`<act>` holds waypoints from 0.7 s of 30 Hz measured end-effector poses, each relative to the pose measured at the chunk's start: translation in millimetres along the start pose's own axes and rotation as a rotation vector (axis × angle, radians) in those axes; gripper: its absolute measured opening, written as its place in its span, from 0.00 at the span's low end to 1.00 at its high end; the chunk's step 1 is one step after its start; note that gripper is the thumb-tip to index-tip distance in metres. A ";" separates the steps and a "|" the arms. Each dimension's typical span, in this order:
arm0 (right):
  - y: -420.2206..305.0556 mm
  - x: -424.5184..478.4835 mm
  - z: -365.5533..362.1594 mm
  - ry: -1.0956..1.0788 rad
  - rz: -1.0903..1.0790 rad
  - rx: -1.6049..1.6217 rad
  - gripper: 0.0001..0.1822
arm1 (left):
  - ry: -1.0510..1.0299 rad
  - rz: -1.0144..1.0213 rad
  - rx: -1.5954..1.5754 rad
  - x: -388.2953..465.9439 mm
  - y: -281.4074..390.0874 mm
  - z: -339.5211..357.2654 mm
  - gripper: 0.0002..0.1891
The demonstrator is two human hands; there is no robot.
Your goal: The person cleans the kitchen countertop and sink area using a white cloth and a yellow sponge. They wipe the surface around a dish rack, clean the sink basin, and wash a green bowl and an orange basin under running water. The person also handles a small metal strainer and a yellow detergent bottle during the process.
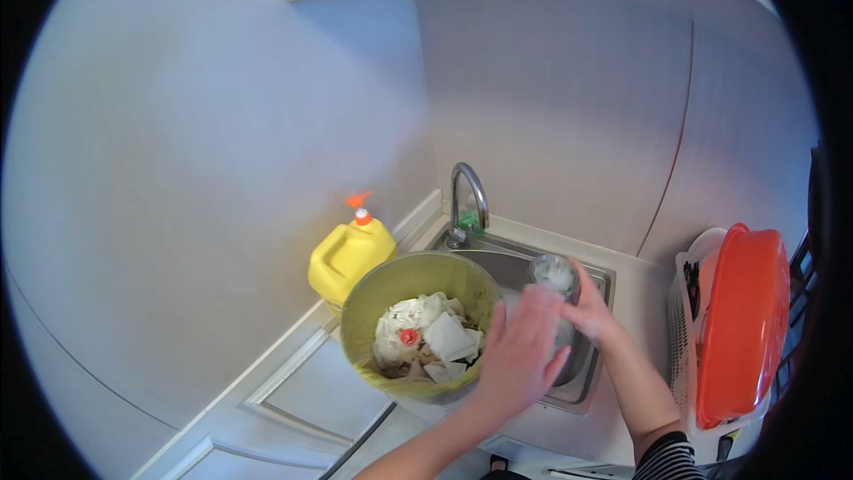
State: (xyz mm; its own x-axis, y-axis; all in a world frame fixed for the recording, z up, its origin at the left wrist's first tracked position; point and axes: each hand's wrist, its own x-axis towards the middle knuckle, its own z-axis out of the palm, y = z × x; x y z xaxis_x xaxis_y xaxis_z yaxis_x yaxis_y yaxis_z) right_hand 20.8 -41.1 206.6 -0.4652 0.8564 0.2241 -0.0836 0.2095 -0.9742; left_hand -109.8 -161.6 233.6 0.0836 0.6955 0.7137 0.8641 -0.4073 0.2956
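Over the stainless steel sink (590, 387), my right hand (590, 303) is closed around a clear glass jar or cup (554, 271) with whitish contents, perhaps foam. My left hand (523, 347) is blurred, its fingers spread and nothing seen in it; its fingertips overlap the glass in view, and whether they touch it I cannot tell. Left of that hand stands a round bin (363, 293) lined with a yellow-green bag. Crumpled white tissues (450, 337), other waste and a small red round piece (408, 337) lie inside the bin.
A chrome faucet (470, 180) curves up behind the sink, near a green object (470, 220). Behind the bin stands a yellow pump jug (346, 260). To the right, a red plastic basin (743, 327) leans on its side in a white dish rack (678, 333). A cabinet hangs above.
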 end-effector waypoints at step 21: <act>-91.2 46.3 142.7 -0.474 -0.666 -1.211 0.36 | -0.114 -0.269 0.338 -80.2 -106.0 -74.3 0.18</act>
State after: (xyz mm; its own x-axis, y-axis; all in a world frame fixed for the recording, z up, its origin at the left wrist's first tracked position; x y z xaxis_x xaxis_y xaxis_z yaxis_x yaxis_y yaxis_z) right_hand -118.8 -88.0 302.2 -0.8984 0.2619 0.3526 0.2707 0.9623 -0.0250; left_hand -245.0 -218.2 192.1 -0.1284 0.8190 0.5593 0.9748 0.0006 0.2230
